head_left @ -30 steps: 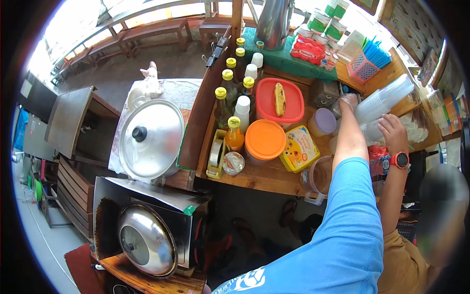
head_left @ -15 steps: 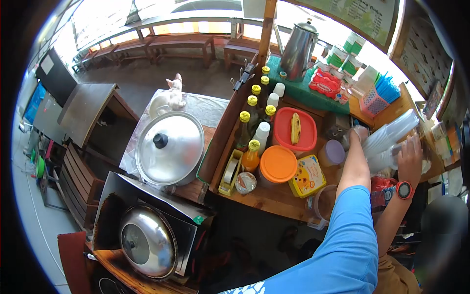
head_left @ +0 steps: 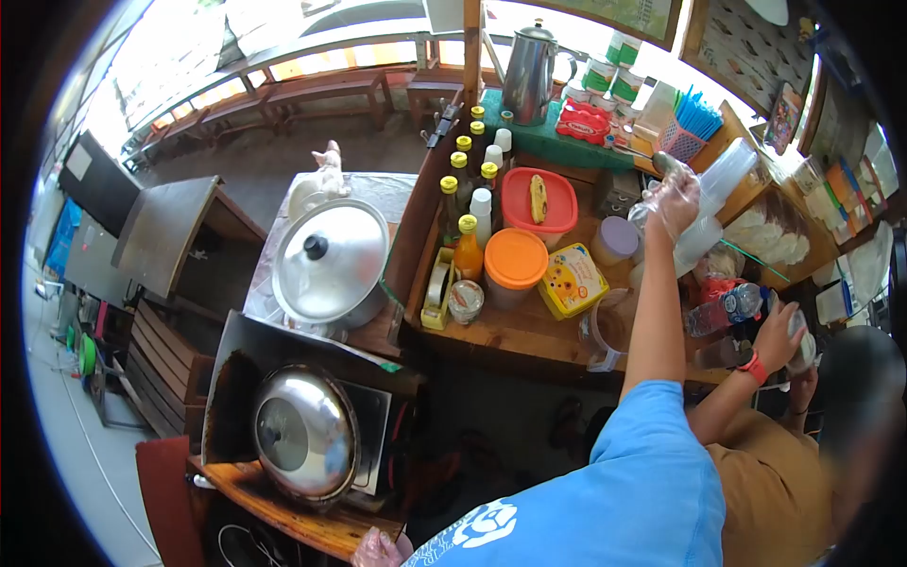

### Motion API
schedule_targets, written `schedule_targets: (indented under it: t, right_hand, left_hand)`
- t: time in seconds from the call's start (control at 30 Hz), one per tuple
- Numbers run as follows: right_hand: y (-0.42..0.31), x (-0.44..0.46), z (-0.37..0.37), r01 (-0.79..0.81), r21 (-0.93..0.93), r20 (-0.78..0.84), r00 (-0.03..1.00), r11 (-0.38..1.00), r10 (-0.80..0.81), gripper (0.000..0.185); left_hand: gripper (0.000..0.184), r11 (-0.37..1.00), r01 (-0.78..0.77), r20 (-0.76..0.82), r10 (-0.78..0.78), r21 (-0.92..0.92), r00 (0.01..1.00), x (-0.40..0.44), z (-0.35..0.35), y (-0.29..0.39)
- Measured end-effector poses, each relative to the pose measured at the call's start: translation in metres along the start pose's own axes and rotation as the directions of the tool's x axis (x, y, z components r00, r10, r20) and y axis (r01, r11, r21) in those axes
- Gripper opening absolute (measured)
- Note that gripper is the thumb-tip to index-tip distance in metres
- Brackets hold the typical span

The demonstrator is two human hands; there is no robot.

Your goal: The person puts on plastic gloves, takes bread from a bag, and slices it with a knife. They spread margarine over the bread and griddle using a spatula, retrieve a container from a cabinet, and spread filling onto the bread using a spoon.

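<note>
My right hand (head_left: 675, 200), in a clear plastic glove, reaches over the back right of the wooden counter. Its fingers are closed round the dark end of a thin utensil (head_left: 639, 153) pointing left. Stacked clear cups (head_left: 727, 175) stand just right of this hand, and a purple-lidded tub (head_left: 616, 238) is to its lower left. At the bottom edge is my left hand (head_left: 378, 548), also gloved and partly cut off; its fingers are too unclear to read. A red-lidded tub (head_left: 557, 210) bears a yellow-brown banana-like item (head_left: 538, 199).
At right, a co-worker's hand (head_left: 777, 340) with a red watch is beside a pale round object. Yellow-capped bottles (head_left: 449, 210), an orange-lidded tub (head_left: 516, 260) and a water bottle (head_left: 723, 312) stand on the counter. Large lidded pots (head_left: 331, 260) are at left.
My right hand has risen from beside the cups and now shows a utensil. My left hand has come into view. The co-worker's hand has left the cups and moved down right.
</note>
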State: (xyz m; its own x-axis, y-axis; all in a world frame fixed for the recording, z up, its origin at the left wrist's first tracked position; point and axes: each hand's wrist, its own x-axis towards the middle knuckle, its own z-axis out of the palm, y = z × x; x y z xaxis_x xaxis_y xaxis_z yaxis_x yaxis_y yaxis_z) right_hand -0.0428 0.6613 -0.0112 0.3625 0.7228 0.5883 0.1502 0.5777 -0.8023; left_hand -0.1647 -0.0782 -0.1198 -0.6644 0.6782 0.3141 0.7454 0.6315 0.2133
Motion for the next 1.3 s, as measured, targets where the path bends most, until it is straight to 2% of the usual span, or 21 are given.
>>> schedule_targets:
  t: [0.03,0.07,0.13,0.17,0.23,0.27,0.3,0.33,0.37,0.4,0.43,0.47,0.5,0.6,0.63,0.73,0.83,1.03,1.1,1.17,1.3]
  right_hand:
    - [-0.034,-0.016,-0.008,-0.351,0.452,0.2,0.936,0.82,0.291,0.015]
    - [-0.059,-0.031,-0.013,-0.355,0.469,0.211,0.934,0.809,0.287,0.015]
    - [-0.11,-0.065,-0.026,-0.504,0.697,0.45,0.861,0.51,0.237,0.013]
    - [-0.146,-0.084,-0.035,-0.509,0.706,0.463,0.858,0.493,0.222,0.013]
    - [-0.218,-0.136,-0.054,-0.726,0.653,0.713,0.685,0.218,0.147,0.015]
    - [-0.235,-0.168,-0.068,-0.375,0.515,0.608,0.794,0.771,-0.02,0.018]
    - [-0.256,-0.213,-0.085,-0.278,0.495,0.636,0.761,0.824,-0.125,0.021]
    - [-0.276,-0.257,-0.102,-0.171,0.486,0.656,0.719,0.857,-0.229,0.024]
    - [-0.312,-0.297,-0.115,-0.452,0.672,0.719,0.59,0.587,-0.369,0.025]
    - [-0.347,-0.337,-0.128,-0.743,0.611,0.752,0.437,0.274,-0.493,0.025]
    - [-0.379,-0.368,-0.146,-0.832,0.541,0.678,0.344,0.124,-0.65,0.022]
    - [-0.41,-0.4,-0.163,-0.913,0.407,0.577,0.239,0.021,-0.781,0.019]
    - [-0.43,-0.429,-0.187,-0.91,0.411,0.535,0.194,0.053,-0.822,0.014]
    - [-0.469,-0.499,-0.253,-0.91,0.381,0.577,0.096,0.164,-0.811,0.015]
    - [-0.476,-0.518,-0.269,-0.924,0.346,0.578,0.076,0.16,-0.813,0.015]
    - [-0.491,-0.569,-0.311,-0.848,0.444,0.498,-0.034,0.289,-0.867,0.025]
    - [-0.492,-0.607,-0.348,-0.7,0.482,0.596,-0.178,0.526,-0.783,0.02]
    - [-0.485,-0.643,-0.372,-0.269,0.181,0.674,-0.666,0.946,-0.318,0.016]
    - [-0.473,-0.657,-0.37,-0.187,0.154,0.615,-0.751,0.97,-0.242,0.016]
    - [-0.461,-0.672,-0.369,-0.078,-0.061,0.536,-0.844,0.995,-0.033,0.022]
    - [-0.429,-0.728,-0.375,0.048,-0.076,0.469,-0.88,0.996,0.078,0.023]
  left_hand:
    - [0.016,0.998,-0.028,-0.006,0.028,-0.063,1.0,0.001,-0.006,0.001]
    - [0.016,0.99,-0.061,-0.011,0.06,-0.124,0.998,0.002,-0.015,0.001]
    - [0.014,0.979,-0.136,0.011,0.139,-0.153,0.99,0.007,-0.036,0.007]
    - [0.014,0.962,-0.21,-0.02,0.21,-0.174,0.977,0.018,-0.057,0.018]
    - [0.023,0.937,-0.262,-0.166,0.227,-0.231,0.96,0.027,-0.092,0.027]
    - [0.021,0.907,-0.251,-0.189,0.196,-0.337,0.962,0.032,-0.115,0.031]
    - [0.04,0.685,-0.01,0.038,0.055,-0.729,0.998,0.008,-0.112,0.007]
    - [0.073,0.087,0.287,0.259,-0.244,-0.954,0.934,0.017,-0.162,0.045]
    - [0.098,-0.252,0.226,0.284,-0.228,-0.941,0.931,0.009,-0.187,0.047]
    - [0.092,-0.479,0.225,0.381,-0.256,-0.848,0.889,0.0,-0.219,0.046]
    - [0.084,-0.527,0.1,0.27,-0.254,-0.844,0.929,-0.016,-0.242,0.041]
    - [0.072,-0.452,0.011,0.175,-0.322,-0.892,0.931,-0.043,-0.26,0.031]
    - [0.061,-0.369,-0.077,0.073,-0.377,-0.926,0.923,-0.071,-0.275,0.016]
    - [0.016,-0.16,0.078,0.162,-0.628,-0.984,0.761,-0.154,-0.317,-0.022]
    - [0.012,-0.26,0.104,0.248,-0.618,-0.96,0.746,-0.177,-0.329,-0.032]
    - [0.011,-0.34,0.188,0.375,-0.655,-0.921,0.656,-0.257,-0.331,-0.077]
    - [0.013,-0.414,0.231,0.465,-0.663,-0.881,0.587,-0.318,-0.325,-0.104]
    - [0.015,-0.157,0.509,0.41,-0.802,-0.846,0.435,-0.381,-0.271,-0.143]
    - [0.02,0.12,0.606,0.259,-0.827,-0.786,0.5,-0.388,-0.238,-0.152]
    - [0.018,0.642,0.603,-0.029,-0.695,-0.474,0.718,-0.389,-0.207,-0.163]
    - [0.026,0.884,0.399,-0.14,-0.439,-0.242,0.888,-0.393,-0.147,-0.188]
